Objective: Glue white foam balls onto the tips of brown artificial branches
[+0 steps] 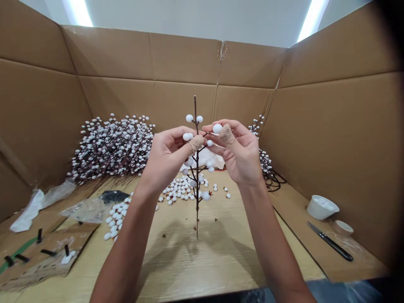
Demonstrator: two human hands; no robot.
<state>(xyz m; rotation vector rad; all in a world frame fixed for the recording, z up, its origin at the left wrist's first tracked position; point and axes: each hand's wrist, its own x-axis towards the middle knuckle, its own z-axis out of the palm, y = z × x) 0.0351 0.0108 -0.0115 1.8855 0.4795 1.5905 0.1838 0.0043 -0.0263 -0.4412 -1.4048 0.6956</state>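
Observation:
An artificial berry branch [197,210] stands upright in front of me, with a thin brown stem and white foam berries on short twigs. My left hand [167,158] pinches the stem at mid-height, its thumb wrapped in tan tape. My right hand [238,151], its thumb also taped, holds a white foam berry [217,128] at the tip of a side twig, close to the stem. Loose white foam berries [181,189] lie scattered on the tabletop below the branch, and the fingers hide part of the twigs.
A large heap of finished berry branches [112,147] lies at back left, with a smaller bunch [263,158] at back right. Cardboard walls [186,63] surround the table. A white bowl [322,207], a tape roll [342,228] and a black-handled knife [330,241] sit right; plastic bags [41,206] lie left.

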